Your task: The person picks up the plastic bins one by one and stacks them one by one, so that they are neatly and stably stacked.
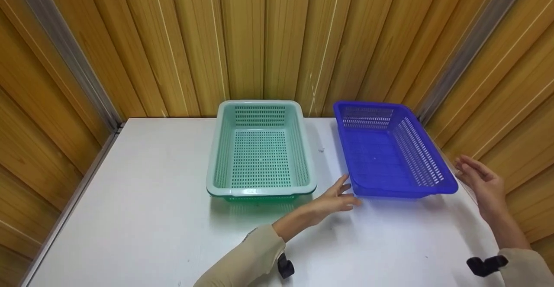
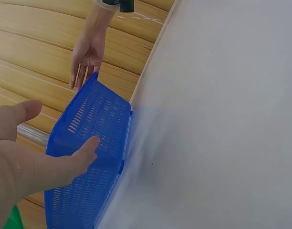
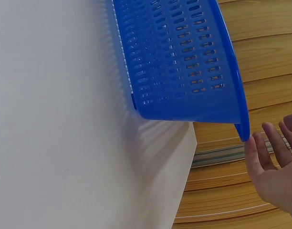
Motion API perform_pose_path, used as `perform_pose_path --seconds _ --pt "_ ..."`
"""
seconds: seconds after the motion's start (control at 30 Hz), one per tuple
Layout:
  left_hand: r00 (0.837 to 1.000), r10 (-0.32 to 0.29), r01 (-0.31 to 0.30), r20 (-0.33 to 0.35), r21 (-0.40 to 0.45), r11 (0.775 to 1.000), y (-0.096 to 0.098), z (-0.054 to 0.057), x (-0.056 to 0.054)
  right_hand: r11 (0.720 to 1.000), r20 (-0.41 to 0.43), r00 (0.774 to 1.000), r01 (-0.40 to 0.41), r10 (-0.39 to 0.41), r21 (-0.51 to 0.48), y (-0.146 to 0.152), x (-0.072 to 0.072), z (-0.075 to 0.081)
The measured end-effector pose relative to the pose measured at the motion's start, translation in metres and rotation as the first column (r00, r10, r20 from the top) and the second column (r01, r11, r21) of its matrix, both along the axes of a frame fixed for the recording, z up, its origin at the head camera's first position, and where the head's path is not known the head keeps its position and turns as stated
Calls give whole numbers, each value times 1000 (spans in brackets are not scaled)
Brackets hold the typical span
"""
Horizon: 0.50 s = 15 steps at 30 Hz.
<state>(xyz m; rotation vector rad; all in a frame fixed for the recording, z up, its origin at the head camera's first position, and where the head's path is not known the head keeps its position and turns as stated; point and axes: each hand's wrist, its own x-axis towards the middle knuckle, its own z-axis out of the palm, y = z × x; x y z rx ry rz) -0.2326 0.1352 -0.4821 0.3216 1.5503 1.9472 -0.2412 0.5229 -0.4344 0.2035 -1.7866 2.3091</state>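
Note:
A blue rectangular plastic basket with slotted sides sits on the right of the white table. My left hand is at its near left corner, fingers spread and holding nothing; whether a fingertip touches the rim I cannot tell. Off the basket's right side is my right hand, its fingers loosely bent and nothing in them. The right wrist view shows the fingers of that right hand close to the basket's rim corner. In the left wrist view the blue basket stands beyond the left thumb and fingers.
A pale green basket stands to the left, nested in a darker green one. Wood-patterned panels rise behind and at both sides of the white table. Metal posts run along the corners.

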Motion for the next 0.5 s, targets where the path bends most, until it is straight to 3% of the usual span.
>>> perform_pose_path --seconds 0.07,0.17,0.3,0.4,0.5 --pt "1000 16 -16 2 10 1000 3 -1 -3 1000 3 1000 26 -26 1 0 0 -3" --pt "999 38 -38 1 29 999 6 -1 -8 995 72 997 33 -40 98 2 0 -9" --pt "998 61 -61 -2 35 998 14 -3 -12 978 208 978 -50 7 204 6 1 -15" --pt "997 82 -82 6 21 996 20 -5 -15 981 269 958 -142 103 129 8 -1 -19" --pt "993 118 -118 8 6 993 25 -6 -19 980 279 945 -191 171 47 6 -4 -22"
